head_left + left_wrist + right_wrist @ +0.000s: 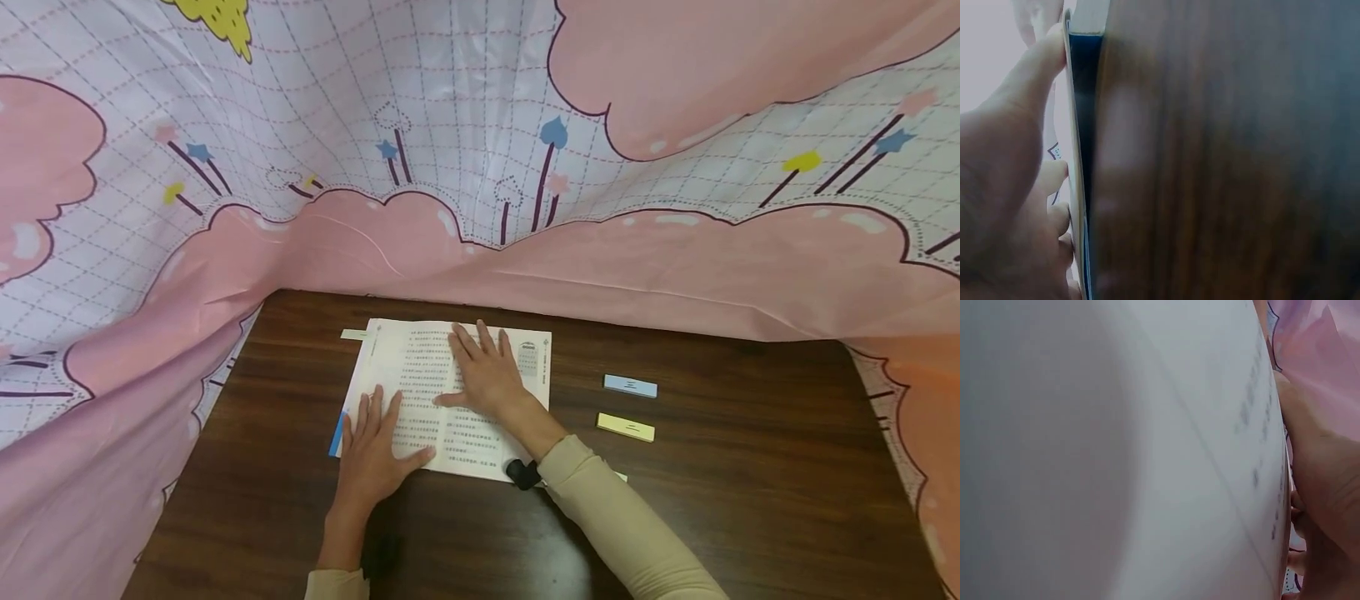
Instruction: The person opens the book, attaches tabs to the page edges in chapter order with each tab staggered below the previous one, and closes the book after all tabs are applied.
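Observation:
An open book (420, 354) with printed pages lies on the dark wooden table. My left hand (372, 454) rests on the lower part of the left page, fingers spread and thumb pointing toward the middle fold. Across the right page lies my right hand (487, 375), flat, its fingers reaching the top edge and its thumb near the fold. In the left wrist view the thumb and fingers of the left hand (1010, 150) stretch over the book's lower edge (1089, 19). Close-up white page (1210, 394) fills most of the right wrist view, with the right hand (1329, 481) at its side.
A blue strip (631, 386) and a yellow strip (626, 427) lie on the table (750, 450) right of the book. A pale tab (353, 334) juts out at the book's upper left. Patterned pink and white cloth (465, 150) hangs around the table's back and sides.

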Demonstrator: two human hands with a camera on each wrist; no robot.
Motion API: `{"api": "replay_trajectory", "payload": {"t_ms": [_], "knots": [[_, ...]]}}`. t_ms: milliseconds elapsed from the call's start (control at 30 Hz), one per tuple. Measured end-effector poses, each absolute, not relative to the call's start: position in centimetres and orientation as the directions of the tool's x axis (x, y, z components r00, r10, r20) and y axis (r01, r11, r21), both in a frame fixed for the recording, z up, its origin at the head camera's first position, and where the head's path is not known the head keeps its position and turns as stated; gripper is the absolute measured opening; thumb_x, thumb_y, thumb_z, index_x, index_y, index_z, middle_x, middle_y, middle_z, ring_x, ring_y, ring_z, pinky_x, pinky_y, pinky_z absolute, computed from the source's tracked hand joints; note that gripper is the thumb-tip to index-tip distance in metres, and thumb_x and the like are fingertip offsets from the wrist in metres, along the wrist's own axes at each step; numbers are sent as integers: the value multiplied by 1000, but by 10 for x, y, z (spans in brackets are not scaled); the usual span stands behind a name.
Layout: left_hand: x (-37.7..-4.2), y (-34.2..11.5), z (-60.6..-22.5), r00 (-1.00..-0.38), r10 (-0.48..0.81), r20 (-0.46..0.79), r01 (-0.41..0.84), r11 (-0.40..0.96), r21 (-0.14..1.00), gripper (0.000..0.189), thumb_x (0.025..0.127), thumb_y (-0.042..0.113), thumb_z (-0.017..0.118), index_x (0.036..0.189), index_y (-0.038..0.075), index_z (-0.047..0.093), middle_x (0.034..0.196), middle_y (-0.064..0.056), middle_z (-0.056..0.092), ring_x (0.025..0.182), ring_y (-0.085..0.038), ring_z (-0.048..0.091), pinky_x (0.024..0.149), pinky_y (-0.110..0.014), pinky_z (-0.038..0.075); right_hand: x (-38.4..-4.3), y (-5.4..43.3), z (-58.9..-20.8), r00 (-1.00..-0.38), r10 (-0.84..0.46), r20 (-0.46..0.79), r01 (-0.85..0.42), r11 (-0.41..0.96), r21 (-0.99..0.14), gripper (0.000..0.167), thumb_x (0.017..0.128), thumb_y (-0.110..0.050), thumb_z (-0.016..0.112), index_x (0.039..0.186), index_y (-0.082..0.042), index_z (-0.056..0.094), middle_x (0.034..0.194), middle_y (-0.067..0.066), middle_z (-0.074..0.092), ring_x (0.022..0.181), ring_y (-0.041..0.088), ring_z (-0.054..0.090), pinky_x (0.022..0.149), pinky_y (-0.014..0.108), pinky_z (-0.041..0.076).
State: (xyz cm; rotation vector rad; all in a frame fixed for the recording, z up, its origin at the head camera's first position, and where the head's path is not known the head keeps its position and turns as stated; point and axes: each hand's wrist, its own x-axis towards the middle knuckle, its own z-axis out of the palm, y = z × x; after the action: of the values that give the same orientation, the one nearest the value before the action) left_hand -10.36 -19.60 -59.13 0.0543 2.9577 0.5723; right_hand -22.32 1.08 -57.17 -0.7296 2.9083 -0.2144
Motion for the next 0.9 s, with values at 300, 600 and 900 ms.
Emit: {"api": "replay_trajectory", "payload": {"t_ms": [300, 600, 900], "knots": [[-109, -191, -579, -990, 40, -137, -14, 929, 369, 110, 73, 69, 74, 157, 13, 31, 164, -18, 12, 150, -41, 7, 116, -66, 3, -224, 12, -568, -870, -477, -122, -459, 876, -150, 120, 73, -87, 53, 160, -13, 15, 167, 3, 7, 151, 35, 1, 119, 58, 4], [-109, -190, -575, -993, 9, -120, -36, 929, 368, 109, 69, 68, 78, 154, 13, 37, 163, -19, 18, 150, -40, 12, 116, -66, 6, -221, 7, -567, -866, -481, -136, -468, 876, -116, 133, 66, -94, 50, 160, -9, 10, 167, 6, 1, 151, 38, -3, 119, 57, 1], [-105, -191, -580, -995, 35, -91, -1, 931, 366, 109, 72, 69, 75, 155, 13, 34, 163, -20, 16, 149, -43, 10, 115, -68, 5, -218, 8, -573, -867, -485, -114, -477, 874, -92, 135, 64, -97, 46, 160, -8, 10, 167, 6, 0, 151, 38, -3, 119, 57, 1]]}}
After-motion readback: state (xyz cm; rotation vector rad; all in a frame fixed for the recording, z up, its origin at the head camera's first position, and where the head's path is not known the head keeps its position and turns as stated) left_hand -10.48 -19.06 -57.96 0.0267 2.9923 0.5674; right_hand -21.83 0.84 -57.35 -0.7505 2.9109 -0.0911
